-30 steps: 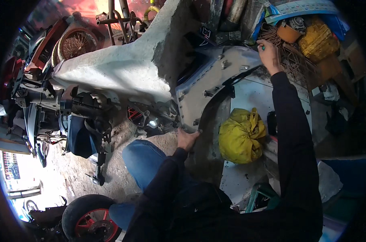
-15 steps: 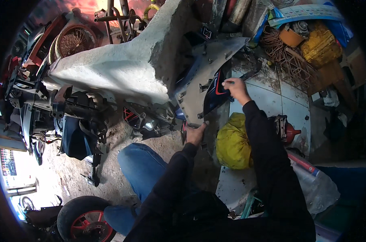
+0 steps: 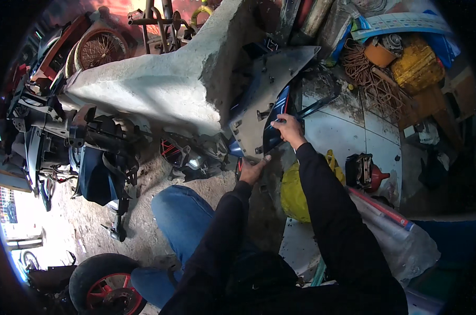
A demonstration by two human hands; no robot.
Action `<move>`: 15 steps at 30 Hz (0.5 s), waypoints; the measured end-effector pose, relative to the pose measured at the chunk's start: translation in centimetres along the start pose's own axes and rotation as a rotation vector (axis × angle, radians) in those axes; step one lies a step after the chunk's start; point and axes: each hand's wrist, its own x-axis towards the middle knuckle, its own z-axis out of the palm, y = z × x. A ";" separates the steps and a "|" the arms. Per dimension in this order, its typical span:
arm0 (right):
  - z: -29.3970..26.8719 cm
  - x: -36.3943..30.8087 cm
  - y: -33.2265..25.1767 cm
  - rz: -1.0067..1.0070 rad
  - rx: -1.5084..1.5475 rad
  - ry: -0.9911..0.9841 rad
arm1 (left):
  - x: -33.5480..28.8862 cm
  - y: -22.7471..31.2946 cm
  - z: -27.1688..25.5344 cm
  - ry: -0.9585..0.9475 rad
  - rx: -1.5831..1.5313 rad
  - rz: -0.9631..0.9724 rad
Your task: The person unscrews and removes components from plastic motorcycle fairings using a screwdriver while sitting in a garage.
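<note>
A long motorcycle fairing panel [image 3: 253, 105] lies tilted before me, its grey inner side with clip tabs facing up. Along its right edge runs a dark blue, glossy section [image 3: 275, 118] with red and white graphics. My left hand [image 3: 253, 170] grips the panel's lower end, thumb on top and the other fingers partly hidden underneath. Over the blue section, my right hand [image 3: 290, 129] is closed in a pinch. Whatever lies between its fingertips is too small to make out. Just below that hand sits a yellow plastic bag [image 3: 295, 194], partly covered by my right sleeve.
A rough concrete wall [image 3: 143, 89] stands behind the panel. Left are motorcycle body parts [image 3: 98, 178] and a red-rimmed wheel [image 3: 112, 289]. On the right, white tiles [image 3: 327, 131] hold a red funnel [image 3: 378, 177], rusty wire [image 3: 372, 68] and a clear plastic wrapper [image 3: 406, 241].
My right hand has moved left and down across the blue section, its fingers still pinched. The left hand stays on the panel's lower end, and more of the yellow bag's top shows.
</note>
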 end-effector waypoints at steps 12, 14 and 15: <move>0.5 3.1 5.3 -0.060 -0.136 0.099 | -2.0 2.1 -1.1 -0.012 0.069 -0.149; 1.4 3.3 3.9 -0.145 -0.139 0.091 | -1.7 1.6 -2.8 -0.026 0.060 -0.068; 1.9 3.3 3.3 -0.167 -0.138 0.094 | -1.3 1.3 -3.3 -0.014 0.055 -0.064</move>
